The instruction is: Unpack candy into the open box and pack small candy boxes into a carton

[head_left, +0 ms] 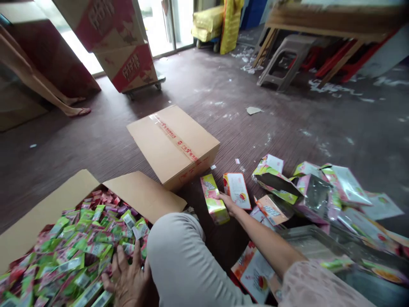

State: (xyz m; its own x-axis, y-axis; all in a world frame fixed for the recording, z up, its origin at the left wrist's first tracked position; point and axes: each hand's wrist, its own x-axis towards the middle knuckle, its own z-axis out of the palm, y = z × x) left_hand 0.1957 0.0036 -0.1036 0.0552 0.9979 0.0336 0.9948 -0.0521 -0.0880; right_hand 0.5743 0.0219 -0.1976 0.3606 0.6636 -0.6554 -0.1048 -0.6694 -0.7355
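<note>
My left hand lies with fingers spread on a heap of small green, pink and red wrapped packets. They fill an open cardboard box at my left, its flaps folded outward. Over the floor, my right hand is wrapped round the side of a small green and pink packaging box. Its fingers are partly hidden behind the box. A flat white and orange carton lies just right of that hand. My bent knee sits between the two hands.
A taped cardboard box stands ahead. Torn cartons and clear plastic trays pile up at right. Stacked cartons rest on a dolly. A grey stool stands by a wooden table. Another person's legs show at left.
</note>
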